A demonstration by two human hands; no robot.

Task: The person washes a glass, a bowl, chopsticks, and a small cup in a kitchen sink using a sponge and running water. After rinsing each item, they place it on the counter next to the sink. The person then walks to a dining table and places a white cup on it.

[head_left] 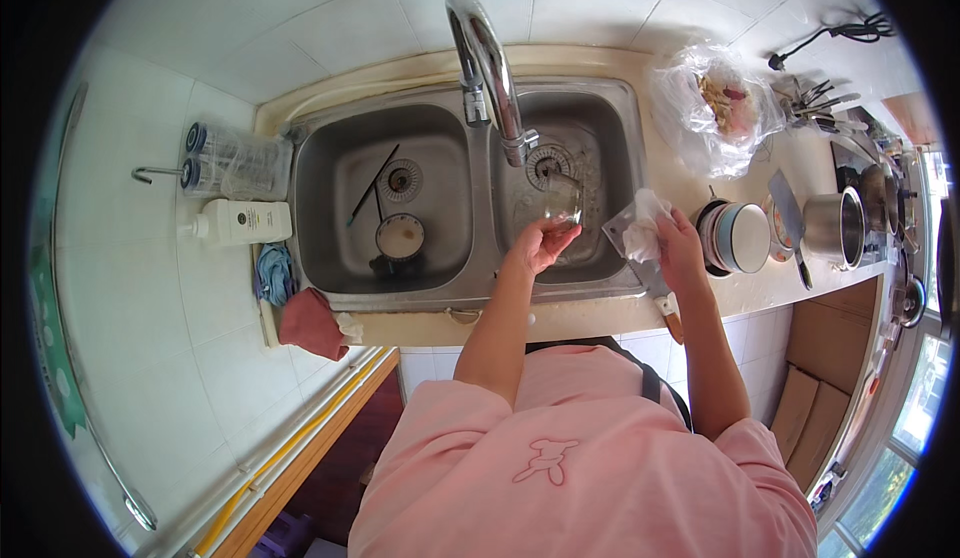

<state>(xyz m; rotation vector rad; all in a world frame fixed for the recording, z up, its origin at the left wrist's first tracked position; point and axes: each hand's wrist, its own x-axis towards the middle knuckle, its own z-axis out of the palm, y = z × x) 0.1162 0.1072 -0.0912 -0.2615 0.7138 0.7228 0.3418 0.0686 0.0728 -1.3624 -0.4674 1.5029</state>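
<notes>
My left hand (551,247) is closed around the base of a clear glass vessel (564,196), tilted over the right basin (607,138) of the steel double sink. A crumpled white cloth or paper (645,232) is in my right hand (681,247), above the sink's right rim. Just beneath it shows a flat, shiny, see-through or metal sheet (616,237); I cannot tell whether the hand touches it. A knife with a wooden handle (673,325) lies below my right hand, its blade partly hidden. The chrome faucet (480,40) arches over the divider.
In the left basin (442,138) lie a bowl (400,237) and dark chopsticks (375,183). Stacked bowls (748,237), a cleaver (786,209), a steel pot (825,228) and a plastic bag of scraps (727,104) stand at right. A white bottle (251,222) and red cloth (315,324) are left.
</notes>
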